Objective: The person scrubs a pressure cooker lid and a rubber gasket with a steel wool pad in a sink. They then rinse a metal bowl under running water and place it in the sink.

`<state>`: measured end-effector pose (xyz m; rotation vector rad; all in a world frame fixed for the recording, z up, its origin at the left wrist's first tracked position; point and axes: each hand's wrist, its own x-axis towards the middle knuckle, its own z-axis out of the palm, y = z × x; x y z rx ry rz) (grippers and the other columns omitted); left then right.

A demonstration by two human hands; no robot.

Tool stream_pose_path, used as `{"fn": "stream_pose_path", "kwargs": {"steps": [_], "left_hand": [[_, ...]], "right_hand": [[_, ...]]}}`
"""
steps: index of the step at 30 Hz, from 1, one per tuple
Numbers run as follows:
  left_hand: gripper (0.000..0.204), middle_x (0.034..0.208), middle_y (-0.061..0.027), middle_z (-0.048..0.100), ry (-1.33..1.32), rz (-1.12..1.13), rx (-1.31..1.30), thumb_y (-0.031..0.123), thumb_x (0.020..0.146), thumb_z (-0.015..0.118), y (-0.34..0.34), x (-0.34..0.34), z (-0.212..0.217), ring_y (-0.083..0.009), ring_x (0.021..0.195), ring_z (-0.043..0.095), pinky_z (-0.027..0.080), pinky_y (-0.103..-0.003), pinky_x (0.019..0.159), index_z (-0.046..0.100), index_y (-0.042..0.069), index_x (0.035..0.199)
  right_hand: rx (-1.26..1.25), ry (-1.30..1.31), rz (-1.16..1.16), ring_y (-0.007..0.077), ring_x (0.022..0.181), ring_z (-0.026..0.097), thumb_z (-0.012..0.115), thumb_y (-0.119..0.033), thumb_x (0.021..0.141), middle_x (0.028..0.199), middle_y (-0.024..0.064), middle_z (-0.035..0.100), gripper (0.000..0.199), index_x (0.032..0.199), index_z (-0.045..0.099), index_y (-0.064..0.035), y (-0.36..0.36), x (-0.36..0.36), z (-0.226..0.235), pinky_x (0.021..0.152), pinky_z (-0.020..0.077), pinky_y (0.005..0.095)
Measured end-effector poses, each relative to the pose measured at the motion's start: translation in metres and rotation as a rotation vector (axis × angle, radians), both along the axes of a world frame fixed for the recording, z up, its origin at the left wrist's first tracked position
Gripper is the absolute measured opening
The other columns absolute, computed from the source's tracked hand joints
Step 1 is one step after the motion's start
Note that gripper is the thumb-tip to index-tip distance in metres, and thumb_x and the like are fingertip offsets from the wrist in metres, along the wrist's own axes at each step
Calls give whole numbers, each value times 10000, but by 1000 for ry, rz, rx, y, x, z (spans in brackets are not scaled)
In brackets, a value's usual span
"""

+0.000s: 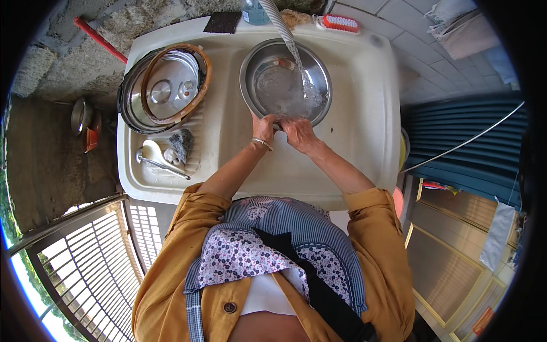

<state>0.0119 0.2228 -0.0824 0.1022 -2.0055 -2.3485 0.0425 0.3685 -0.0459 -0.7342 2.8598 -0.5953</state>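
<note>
A round steel basin (246,91) stands in the white sink (364,142), and a stream of water (300,64) pours into it from a grey ribbed hose (277,23). The water inside is churned and bubbly. My left hand (264,127) grips the basin's near rim, with a bracelet at the wrist. Close beside it, my right hand (298,134) is closed on the same rim. The fingertips of both hands are partly hidden.
On the left drainboard lie a steel pot (130,108), a brown-rimmed glass lid (208,71), a ladle (165,167), a white spoon (152,151) and a dark scouring pad (181,143). Along the back edge are a red brush (340,23), a black pad (222,23) and a bluish bottle (254,12).
</note>
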Motion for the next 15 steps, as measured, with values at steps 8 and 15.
{"fn": "stream_pose_path", "kwargs": {"steps": [8, 15], "left_hand": [[399, 770, -43, 505, -640, -288, 267, -46, 649, 461, -33, -5, 25, -202, 662, 569, 501, -323, 509, 482, 113, 1014], [311, 732, -35, 553, -519, -502, 134, -68, 522, 689, -10, 20, 32, -184, 717, 572, 499, -324, 600, 513, 77, 734]], "right_hand": [[432, -33, -114, 274, 1280, 285, 410, -483, 874, 1315, 211, 386, 634, 1288, 385, -3, 69, -14, -18, 1044, 188, 435], [-39, -404, -321, 335, 1288, 266, 396, -353, 897, 1407, 205, 242, 499, 1343, 339, -137, -7, -46, -30, 1037, 231, 471]]}}
